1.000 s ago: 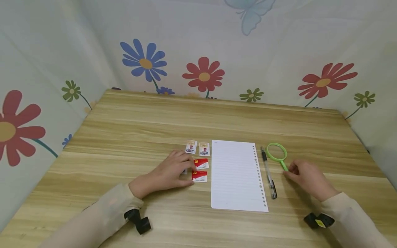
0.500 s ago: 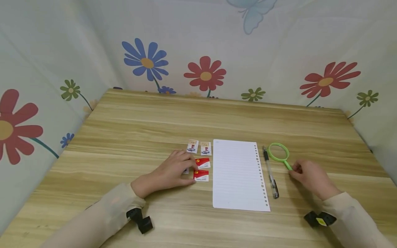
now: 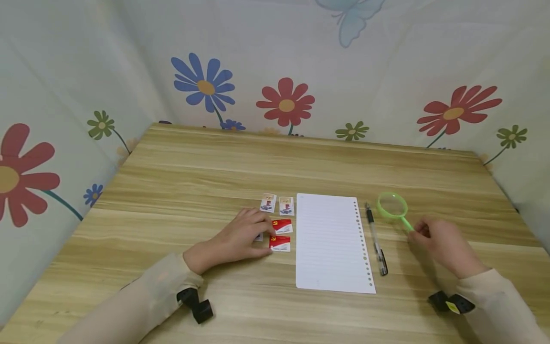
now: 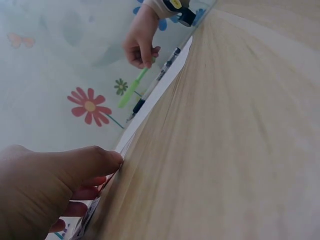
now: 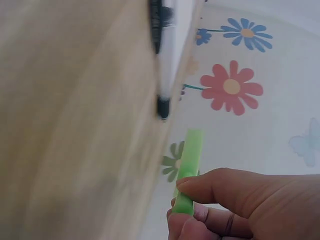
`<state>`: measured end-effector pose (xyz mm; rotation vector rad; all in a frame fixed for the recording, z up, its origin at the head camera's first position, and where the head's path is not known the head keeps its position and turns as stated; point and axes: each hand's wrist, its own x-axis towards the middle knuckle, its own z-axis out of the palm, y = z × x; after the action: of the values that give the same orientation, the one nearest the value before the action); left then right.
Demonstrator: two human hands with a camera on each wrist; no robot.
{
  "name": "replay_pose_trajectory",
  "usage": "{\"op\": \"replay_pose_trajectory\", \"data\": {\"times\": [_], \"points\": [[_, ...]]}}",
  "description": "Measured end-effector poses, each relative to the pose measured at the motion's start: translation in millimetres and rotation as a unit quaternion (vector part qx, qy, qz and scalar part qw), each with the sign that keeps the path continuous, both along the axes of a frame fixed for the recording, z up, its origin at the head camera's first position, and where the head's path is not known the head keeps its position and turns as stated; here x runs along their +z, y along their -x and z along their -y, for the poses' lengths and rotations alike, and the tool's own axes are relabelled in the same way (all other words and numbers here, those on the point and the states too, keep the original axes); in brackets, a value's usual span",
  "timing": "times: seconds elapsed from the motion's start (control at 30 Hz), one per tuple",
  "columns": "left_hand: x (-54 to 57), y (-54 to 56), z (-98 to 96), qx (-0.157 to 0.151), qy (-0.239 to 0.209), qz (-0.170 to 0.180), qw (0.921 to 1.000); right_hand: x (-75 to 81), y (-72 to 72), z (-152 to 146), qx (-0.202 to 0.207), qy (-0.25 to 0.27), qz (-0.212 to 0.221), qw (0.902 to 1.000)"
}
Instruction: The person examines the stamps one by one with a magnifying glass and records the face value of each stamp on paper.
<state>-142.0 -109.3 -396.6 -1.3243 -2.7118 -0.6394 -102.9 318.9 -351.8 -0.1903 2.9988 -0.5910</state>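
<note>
At a table (image 3: 223,162), a person's right hand (image 3: 449,246) pinches a magnifier (image 3: 404,218) by the handle (image 3: 407,225), a hold that seems to keep the lens (image 3: 392,204) unobstructed, just right of a pen (image 3: 376,239) and a sheet (image 3: 334,243). Across the sheet, the left hand (image 3: 240,236) rests relaxed fingers, gripping nothing visible, at two red cards (image 3: 281,244), apparently to steady them; two pale cards (image 3: 286,206) lie just beyond.

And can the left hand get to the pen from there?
Probably yes, by reaching right: only flat red cards and the sheet of paper lie between the left hand and the pen, so nothing tall blocks it.
</note>
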Motion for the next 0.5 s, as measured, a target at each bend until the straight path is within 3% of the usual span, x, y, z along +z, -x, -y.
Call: {"op": "replay_pose_trajectory", "data": {"times": [0.37, 0.5], "points": [[-1.8, 1.7, -0.9, -0.006, -0.004, -0.002, 1.0, 25.3, -9.2, 26.2, 0.046, -0.005, -0.11, 0.9929], [-2.1, 1.8, -1.4, -0.006, -0.007, -0.001, 1.0, 32.8, -11.4, 38.6, 0.07, 0.003, -0.118, 0.9905]]}}
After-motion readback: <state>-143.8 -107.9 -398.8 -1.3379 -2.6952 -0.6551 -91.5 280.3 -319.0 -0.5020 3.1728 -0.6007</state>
